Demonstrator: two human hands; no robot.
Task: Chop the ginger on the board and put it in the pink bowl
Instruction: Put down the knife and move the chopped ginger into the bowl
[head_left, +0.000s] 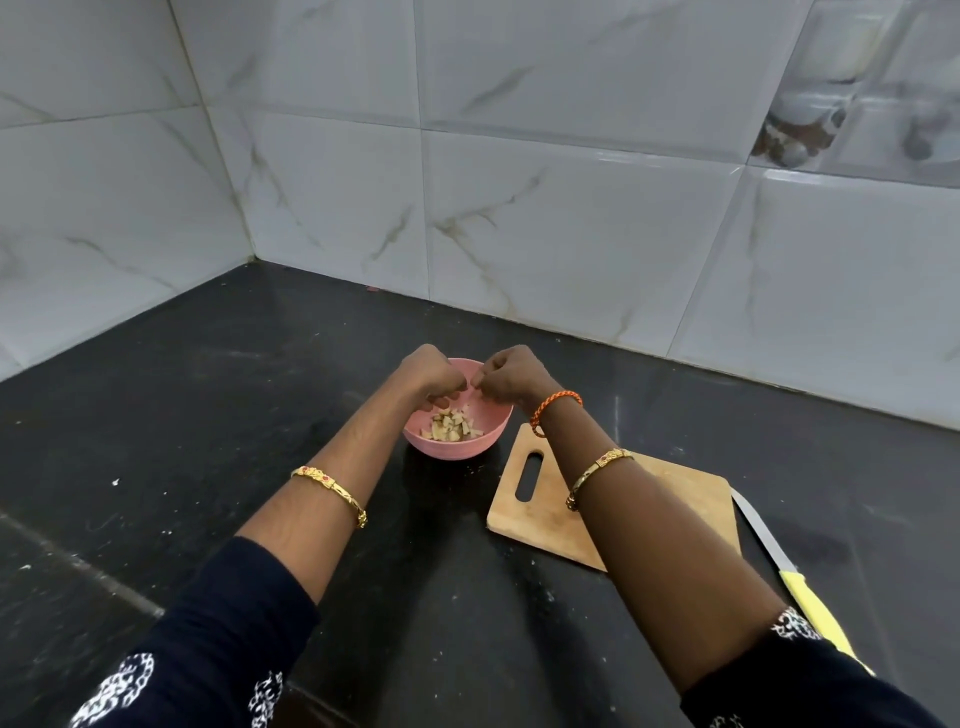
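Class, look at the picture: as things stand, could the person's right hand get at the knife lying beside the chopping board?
Probably yes. The knife lies bare on the counter along the right edge of the chopping board, with nothing on or around its yellow handle. The right hand is over the pink bowl, so it need only draw back.

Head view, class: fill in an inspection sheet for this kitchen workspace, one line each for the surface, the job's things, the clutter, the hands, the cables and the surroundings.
Surface: black countertop, with pale specks scattered over it.
Job's things: pink bowl holds chopped ginger; wooden cutting board lies to its right, no ginger seen on its visible part; knife with a yellow handle lies flat just off the board's right edge.
Clutter: nothing seen beyond the specks.
Hands: left hand and right hand are both over the bowl, fingers curled downward; whether either pinches ginger cannot be told.
Cables: nothing seen.
Surroundings: white marbled wall tiles meeting in a corner.
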